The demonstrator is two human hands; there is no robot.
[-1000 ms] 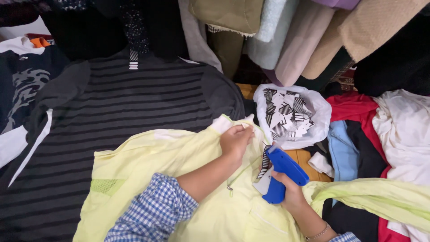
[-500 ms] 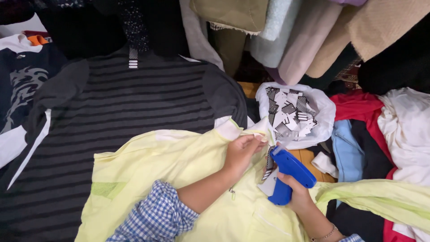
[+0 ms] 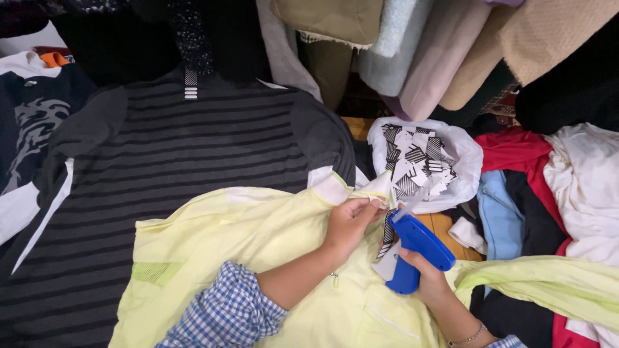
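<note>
The left hand is closed in a pinch on the collar edge of a pale yellow garment, which lies spread under both forearms and runs off to the right of the right hand as a folded band. The right hand is wrapped around the grip of a blue tagging gun, its nose pointed up and left at the pinched fabric just beside the left fingertips. A black-and-white printed paper tag hangs between the two hands, touching the gun's front. Just above the gun, beyond the fingertips, sits an open white plastic bag holding a loose heap of small rectangular tags, white with black geometric print. Left of and above the left hand lies a dark grey striped shirt, flat, partly covered by the yellow garment. To the right of the right hand are heaped red, light blue and white clothes.
</note>
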